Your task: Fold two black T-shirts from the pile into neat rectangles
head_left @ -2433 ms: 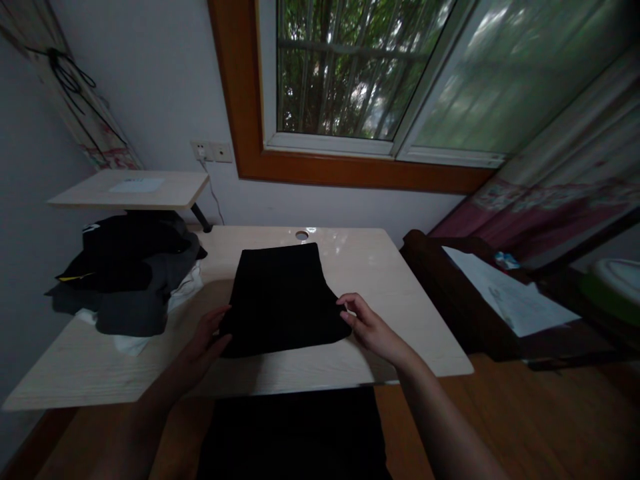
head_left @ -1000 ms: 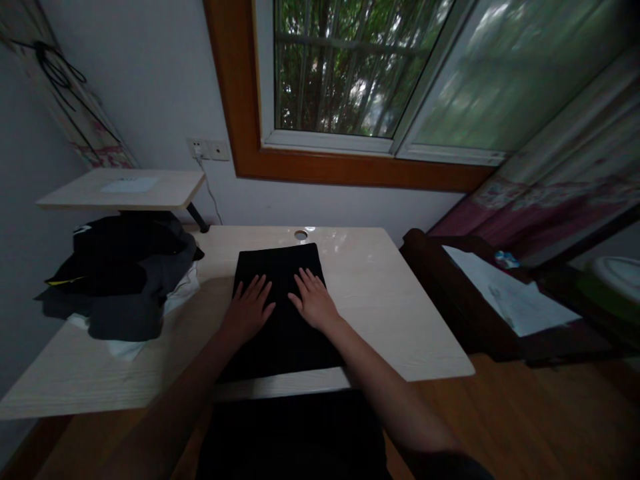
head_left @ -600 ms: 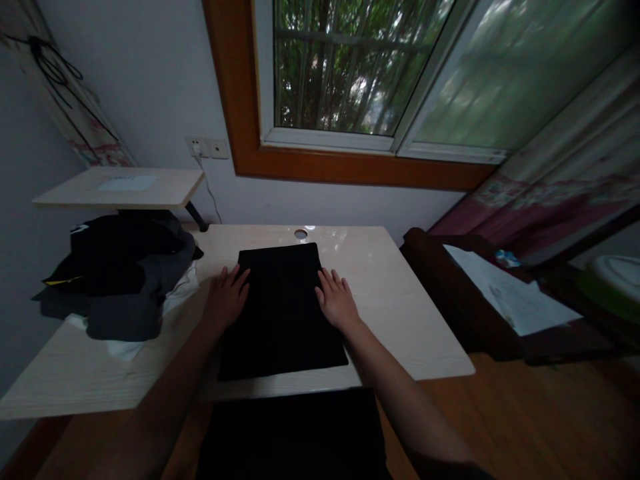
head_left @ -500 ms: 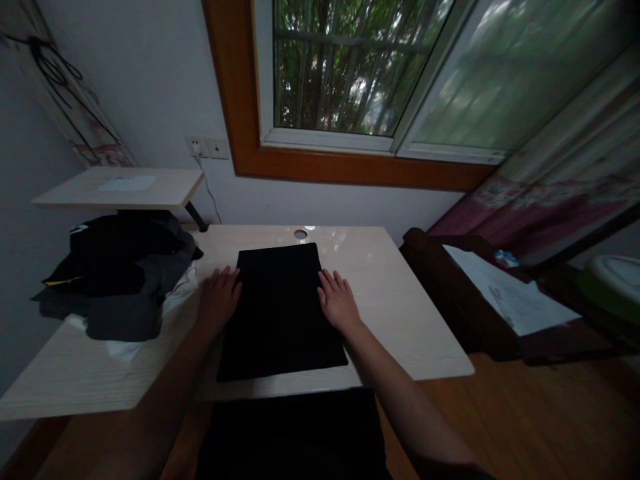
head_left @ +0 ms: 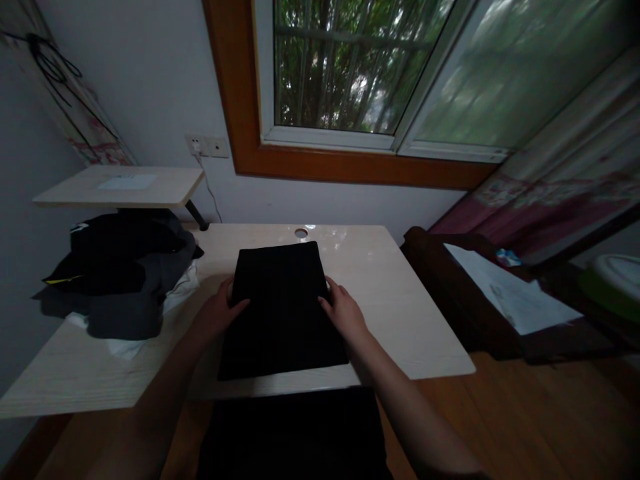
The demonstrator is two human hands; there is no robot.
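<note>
A folded black garment [head_left: 283, 313] lies flat as a neat rectangle on the pale desk [head_left: 395, 300]; its exact kind does not show. At its left edge is my left hand [head_left: 219, 315], thumb on top of the cloth and fingers curled round the side, partly hidden. My right hand [head_left: 346, 313] pinches the right edge in the same way, its thumb over the cloth and the other fingers at or beneath the border.
Left on the desk is a heap of dark clothes [head_left: 120, 280], partly under a small raised shelf [head_left: 120, 187]. A round cable hole [head_left: 301, 233] is near the back edge. Right of the desk, a paper sheet [head_left: 515, 293] rests on dark furniture [head_left: 440, 280].
Both hands have gone from lying flat with fingers spread along the garment's sides to curling round its left and right edges, thumbs on top. The garment has hardly moved.
</note>
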